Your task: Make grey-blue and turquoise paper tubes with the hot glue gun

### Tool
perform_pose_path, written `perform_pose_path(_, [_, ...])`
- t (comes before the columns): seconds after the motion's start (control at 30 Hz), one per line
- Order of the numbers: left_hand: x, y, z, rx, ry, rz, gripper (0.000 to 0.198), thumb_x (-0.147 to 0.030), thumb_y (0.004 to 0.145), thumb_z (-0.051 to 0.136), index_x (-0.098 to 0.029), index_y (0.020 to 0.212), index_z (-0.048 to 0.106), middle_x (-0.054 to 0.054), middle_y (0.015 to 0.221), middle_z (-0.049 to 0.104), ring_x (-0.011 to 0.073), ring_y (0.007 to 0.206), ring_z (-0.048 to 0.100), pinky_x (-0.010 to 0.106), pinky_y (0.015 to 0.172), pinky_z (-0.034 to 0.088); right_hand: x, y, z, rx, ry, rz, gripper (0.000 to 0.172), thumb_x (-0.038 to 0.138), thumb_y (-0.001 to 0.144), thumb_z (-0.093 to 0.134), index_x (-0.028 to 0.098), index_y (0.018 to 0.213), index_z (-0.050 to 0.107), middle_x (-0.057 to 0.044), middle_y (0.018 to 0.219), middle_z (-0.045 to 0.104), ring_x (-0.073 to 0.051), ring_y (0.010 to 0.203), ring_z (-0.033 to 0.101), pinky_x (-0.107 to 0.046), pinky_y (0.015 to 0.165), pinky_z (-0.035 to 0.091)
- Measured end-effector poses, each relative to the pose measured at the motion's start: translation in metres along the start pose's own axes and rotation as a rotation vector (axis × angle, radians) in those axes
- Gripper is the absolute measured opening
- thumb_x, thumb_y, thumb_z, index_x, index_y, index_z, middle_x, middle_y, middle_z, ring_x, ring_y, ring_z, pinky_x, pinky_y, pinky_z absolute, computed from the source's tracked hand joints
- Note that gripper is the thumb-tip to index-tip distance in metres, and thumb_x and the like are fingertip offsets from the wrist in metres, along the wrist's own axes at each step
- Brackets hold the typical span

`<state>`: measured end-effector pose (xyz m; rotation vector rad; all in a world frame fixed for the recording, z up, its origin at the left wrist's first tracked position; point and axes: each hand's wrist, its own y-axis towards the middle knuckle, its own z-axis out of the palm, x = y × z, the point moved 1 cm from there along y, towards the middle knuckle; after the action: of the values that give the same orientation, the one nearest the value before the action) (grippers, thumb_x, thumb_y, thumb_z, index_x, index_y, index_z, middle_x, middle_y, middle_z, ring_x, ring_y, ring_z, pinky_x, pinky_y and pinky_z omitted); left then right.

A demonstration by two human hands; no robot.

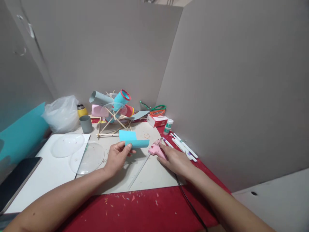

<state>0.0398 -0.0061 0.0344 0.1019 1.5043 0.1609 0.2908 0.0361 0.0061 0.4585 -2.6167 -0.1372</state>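
Note:
My left hand (120, 155) pinches a curled strip of blue paper (138, 143) between thumb and fingers, just above the grey board. Behind it rests another piece of blue paper (127, 135). To the right, my right hand (175, 159) is closed around the handle of a pink glue gun (155, 149). A long clear glue stick (138, 172) sticks out of its back end toward me, and a dark cord trails below my wrist. Farther back stands a wheel model of wooden sticks (106, 127) and clear discs, carrying coloured paper tubes (100, 97).
Clear plastic lids (90, 161) and a tablet (19, 180) lie at left. A grey paper cup (85, 124), yellow bottle (82, 111) and plastic bag (61, 114) stand behind. Markers (184, 146), a small jar (168, 126), a red-white box (156, 121) and scissors (158, 110) line the right. Grey panels enclose the table.

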Motion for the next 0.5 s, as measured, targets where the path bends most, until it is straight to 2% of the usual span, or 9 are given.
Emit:
perform_pose_path(0.17, [0.003,0.002,0.0,-0.005,-0.062,-0.029,0.032,-0.046,0.077,0.069,-0.013,0.077,0.069,0.005,0.068,0.07,0.0181,0.068,0.068,0.027,0.06,0.053,-0.01,0.0,0.006,-0.019,-0.02,0.003,0.051,0.034,0.082,0.057,0.017,0.13,0.056,-0.014,0.101,0.074,-0.031,0.087,0.069,-0.036,0.072,0.047])
perform_pose_path(0.33, [0.009,0.007,-0.001,-0.026,-0.147,-0.084,0.028,-0.04,0.079,0.068,-0.012,0.081,0.068,0.007,0.074,0.071,0.0181,0.068,0.07,0.024,0.056,0.052,-0.021,-0.012,-0.02,-0.074,0.134,0.03,0.05,0.046,0.082,0.056,0.016,0.123,0.056,-0.016,0.111,0.07,-0.031,0.095,0.068,-0.04,0.077,0.052])
perform_pose_path(0.37, [0.01,0.008,-0.001,-0.03,-0.162,-0.093,0.027,-0.039,0.08,0.068,-0.011,0.082,0.067,0.007,0.075,0.071,0.0179,0.069,0.07,0.024,0.056,0.052,-0.021,-0.015,-0.029,-0.094,0.216,0.05,0.048,0.048,0.083,0.056,0.018,0.121,0.057,-0.015,0.11,0.07,-0.028,0.092,0.068,-0.037,0.074,0.053])
perform_pose_path(0.4, [0.011,0.009,-0.001,-0.033,-0.177,-0.102,0.027,-0.038,0.08,0.067,-0.011,0.083,0.067,0.008,0.076,0.071,0.0178,0.069,0.07,0.023,0.056,0.052,-0.02,-0.018,-0.038,-0.138,0.468,0.11,0.048,0.047,0.079,0.064,0.019,0.117,0.058,-0.013,0.106,0.07,-0.026,0.083,0.068,-0.035,0.069,0.053])
perform_pose_path(0.47, [0.012,0.01,-0.001,-0.033,-0.21,-0.126,0.026,-0.037,0.08,0.068,-0.011,0.085,0.066,0.009,0.08,0.071,0.0176,0.07,0.071,0.023,0.057,0.052,-0.013,-0.023,-0.053,-0.18,0.911,0.229,0.04,0.044,0.076,0.072,0.024,0.109,0.063,-0.005,0.079,0.069,-0.018,0.06,0.061,-0.029,0.053,0.048])
perform_pose_path(0.5, [0.012,0.01,-0.001,-0.03,-0.225,-0.138,0.027,-0.037,0.079,0.069,-0.011,0.086,0.066,0.009,0.082,0.071,0.0177,0.071,0.071,0.023,0.057,0.052,-0.007,-0.025,-0.059,-0.226,1.074,0.234,0.031,0.045,0.077,0.07,0.024,0.098,0.066,-0.002,0.065,0.064,-0.014,0.05,0.053,-0.026,0.046,0.041])
